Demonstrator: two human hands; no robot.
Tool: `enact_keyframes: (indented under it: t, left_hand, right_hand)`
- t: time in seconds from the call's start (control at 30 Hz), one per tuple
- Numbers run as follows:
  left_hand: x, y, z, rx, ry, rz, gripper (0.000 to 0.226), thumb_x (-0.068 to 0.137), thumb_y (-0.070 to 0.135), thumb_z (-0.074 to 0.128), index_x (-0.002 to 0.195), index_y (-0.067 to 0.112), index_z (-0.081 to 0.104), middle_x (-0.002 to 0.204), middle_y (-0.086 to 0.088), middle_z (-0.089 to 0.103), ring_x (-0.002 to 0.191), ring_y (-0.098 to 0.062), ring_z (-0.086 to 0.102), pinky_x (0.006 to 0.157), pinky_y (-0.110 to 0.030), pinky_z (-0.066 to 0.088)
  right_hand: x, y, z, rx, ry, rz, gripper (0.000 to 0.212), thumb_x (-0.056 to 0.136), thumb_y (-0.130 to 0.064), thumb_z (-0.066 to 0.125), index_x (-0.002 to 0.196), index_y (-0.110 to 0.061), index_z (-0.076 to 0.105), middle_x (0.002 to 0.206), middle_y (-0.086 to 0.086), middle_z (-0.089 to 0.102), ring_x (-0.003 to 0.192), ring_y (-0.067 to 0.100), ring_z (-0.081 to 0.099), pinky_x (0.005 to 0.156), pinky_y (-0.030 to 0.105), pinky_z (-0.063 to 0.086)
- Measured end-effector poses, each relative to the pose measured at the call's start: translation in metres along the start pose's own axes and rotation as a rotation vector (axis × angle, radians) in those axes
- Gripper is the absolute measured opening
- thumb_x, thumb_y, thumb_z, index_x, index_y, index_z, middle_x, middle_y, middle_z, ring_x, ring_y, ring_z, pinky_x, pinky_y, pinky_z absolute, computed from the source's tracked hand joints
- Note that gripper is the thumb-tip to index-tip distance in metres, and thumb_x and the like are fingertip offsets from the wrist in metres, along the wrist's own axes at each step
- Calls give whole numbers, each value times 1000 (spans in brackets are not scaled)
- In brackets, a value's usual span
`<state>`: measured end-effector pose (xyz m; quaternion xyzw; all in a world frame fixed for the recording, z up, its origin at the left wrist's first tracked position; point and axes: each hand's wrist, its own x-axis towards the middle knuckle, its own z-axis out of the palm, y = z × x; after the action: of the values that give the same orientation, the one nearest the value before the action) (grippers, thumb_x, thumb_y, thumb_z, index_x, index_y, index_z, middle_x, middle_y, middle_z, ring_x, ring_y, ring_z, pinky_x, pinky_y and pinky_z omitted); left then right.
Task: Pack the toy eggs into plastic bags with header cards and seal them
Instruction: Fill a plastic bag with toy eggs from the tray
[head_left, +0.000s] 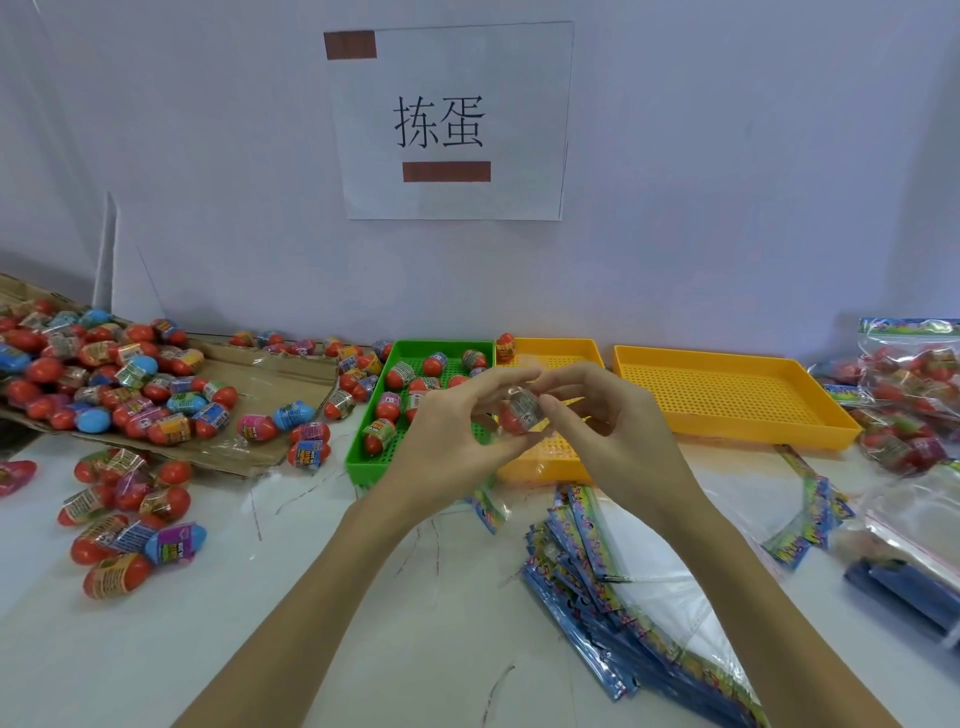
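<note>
Both my hands meet above the trays around one red toy egg (519, 413) with a printed band. My left hand (457, 431) pinches it from the left and my right hand (602, 415) pinches it from the right. Below them stands a green tray (363, 457) with several eggs in it. Many more loose eggs (130, 384) lie on flattened cardboard at the left. A fanned stack of clear bags with blue header cards (597, 566) lies on the table near my right forearm.
A small yellow tray (566, 353) sits behind my hands and a larger yellow tray (727, 395) is to its right. Filled sealed bags (914, 384) pile at the far right. A blue object (904, 592) lies under a zip bag.
</note>
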<state>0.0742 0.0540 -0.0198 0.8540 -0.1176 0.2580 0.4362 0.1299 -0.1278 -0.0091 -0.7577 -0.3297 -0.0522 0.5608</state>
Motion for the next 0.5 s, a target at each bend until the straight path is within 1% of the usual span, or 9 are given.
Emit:
enact_keyframes:
  t: [0.07,0.13,0.2,0.27,0.37,0.43,0.5]
  left_hand:
    - [-1,0,1,12,3,-8,57,88,25,84,141,23,63,130,16,69,118,2,64,99,-20,54]
    - [-1,-1,-1,6,15,-43,57,88,23,84,141,25,64,130,17,68,119,3,62,101,-21,54]
    - [0,-1,-2,-21,3,-88,57,88,23,83,141,26,63,128,14,70,116,3,65,100,-22,55]
    - [0,0,-3,-62,-49,-126,57,88,18,82,142,25,63,122,10,73,110,0,69,96,-23,57]
    - [0,-2,-4,-119,-124,-149,63,84,-1,76,142,18,62,119,9,76,99,-1,73,87,-20,59]
    - [0,-3,-5,-151,-151,-162,66,82,-4,76,143,18,61,122,10,75,101,-3,74,86,-20,59]
    - [0,-4,-4,-191,-174,-180,69,81,-6,76,144,18,59,125,10,74,105,-6,74,88,-25,61]
  right_hand:
    - [-1,1,2,-37,-36,-31,14,101,-21,64,111,-20,74,100,-11,75,93,8,71,76,29,60]
    - [-1,1,2,-66,-63,-51,17,101,-29,62,109,-24,76,97,-16,75,95,7,69,76,24,57]
    - [-1,2,1,-84,-107,-53,18,100,-34,63,108,-26,77,94,-16,75,94,8,68,72,20,51]
    - [-2,4,3,-109,-153,-53,15,99,-32,67,108,-28,78,95,-16,75,92,9,66,66,18,46]
    - [-5,6,11,-124,-190,-40,11,96,-30,71,104,-30,79,101,-17,72,86,4,59,66,12,41]
    - [-6,6,15,-94,-217,4,11,97,-30,69,103,-31,79,108,-18,69,82,-2,55,67,11,41]
    - [-5,6,16,-74,-257,41,12,99,-30,67,102,-32,79,117,-21,65,84,-7,54,69,8,41]
